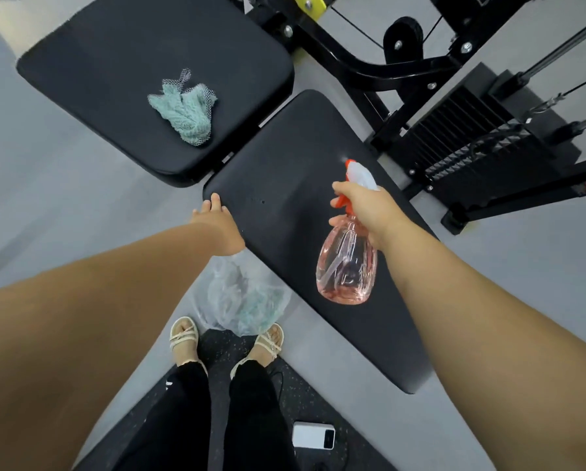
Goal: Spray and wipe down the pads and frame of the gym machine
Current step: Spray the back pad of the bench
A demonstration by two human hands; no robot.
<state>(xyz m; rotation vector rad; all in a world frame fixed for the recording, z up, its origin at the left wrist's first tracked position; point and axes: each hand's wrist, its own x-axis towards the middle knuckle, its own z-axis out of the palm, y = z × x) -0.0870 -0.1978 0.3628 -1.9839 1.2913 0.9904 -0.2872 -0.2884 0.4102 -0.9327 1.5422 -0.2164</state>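
The long black back pad (284, 164) fills the middle of the view, running from the centre down toward 5 o'clock. At 11 o'clock lies the wider seat pad (115, 62), its near edge just beside the long pad's upper end. The black frame (369, 68) of the machine curves across 1 o'clock, with the weight stack (461, 130) beside it at 2 o'clock. A dark speckled floor mat (301, 385) spreads at 6 o'clock under the person's sandalled feet. A crumpled clear plastic bag (244, 300) sits on the floor just below centre, against the long pad's left edge. The pink see-through spray bottle (347, 270) hangs over the long pad at about 4 o'clock from centre, its white and orange head aimed toward 12 o'clock. The right hand (369, 212) grips its neck, fingers curled round it and the forefinger on the orange trigger. The pale green cloth (186, 110) lies bunched on the seat pad at 11 o'clock, touched by neither hand. The left hand (218, 226) rests on the long pad's left corner, fingers straight and close together. A white phone (313, 435) lies on the mat at 6 o'clock
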